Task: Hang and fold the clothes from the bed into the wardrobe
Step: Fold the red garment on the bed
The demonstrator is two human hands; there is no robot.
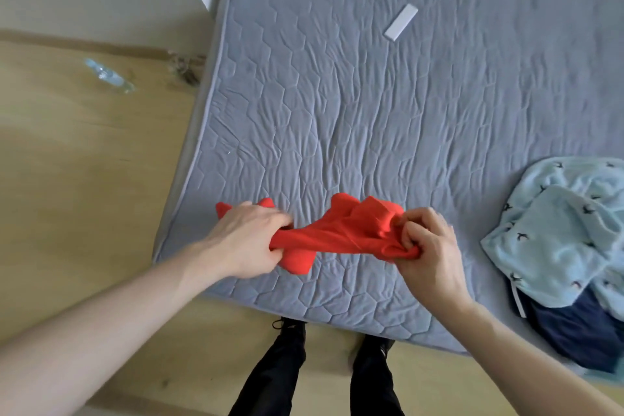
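While no readable writing is showing anywhere, the left hand [251, 236] and the right hand [427, 246] are both clutching a bunched red garment [337, 235] just above the bed [337, 105], near its front edge; open grey quilt is stretching beyond; a pale blue printed garment [553, 230] is lying over a dark blue one [570, 331] at the right edge.

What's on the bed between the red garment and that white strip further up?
Nothing: in the head view, only bare grey quilted bed lies between the red garment and the white strip.
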